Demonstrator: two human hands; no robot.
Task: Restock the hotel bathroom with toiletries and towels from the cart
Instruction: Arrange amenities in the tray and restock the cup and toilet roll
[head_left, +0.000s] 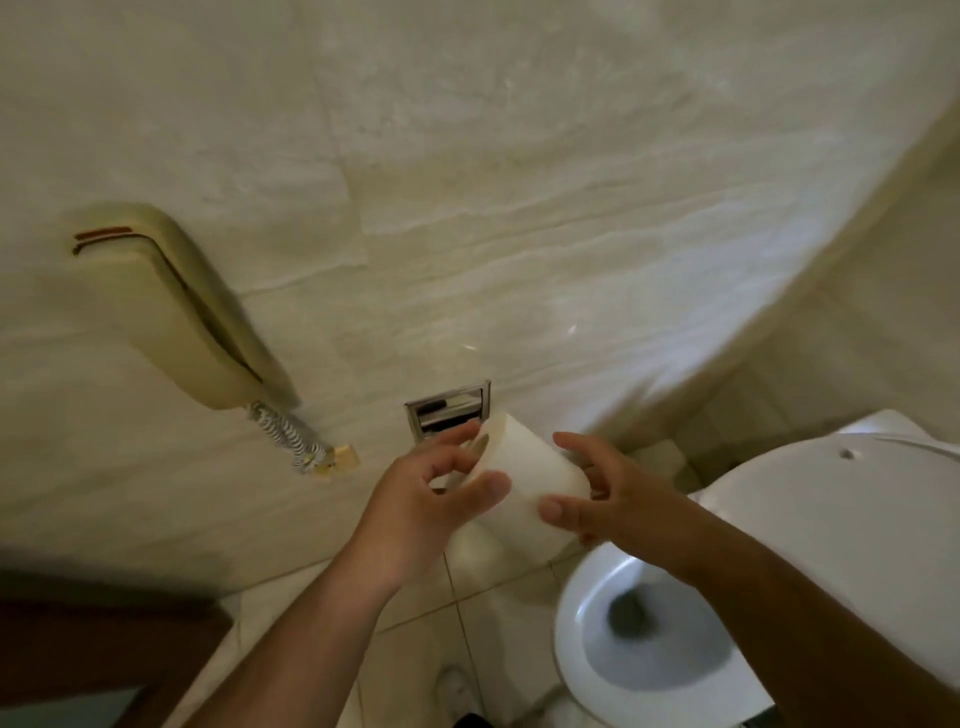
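Head view: both forearms reach forward, the left hand (426, 499) curling its fingers over the left end of a white toilet paper roll (524, 467) and the right hand (608, 499) gripping its right end. The roll sits tilted just in front of a recessed chrome holder (449, 408) in the far wall. A wall phone (171, 306) hangs left, and the open toilet bowl (644, 639) lies near right.

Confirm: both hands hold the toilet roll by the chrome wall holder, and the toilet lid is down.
One error: the head view shows the toilet lid raised, not down. The left hand and right hand do hold the toilet roll by the chrome wall holder.
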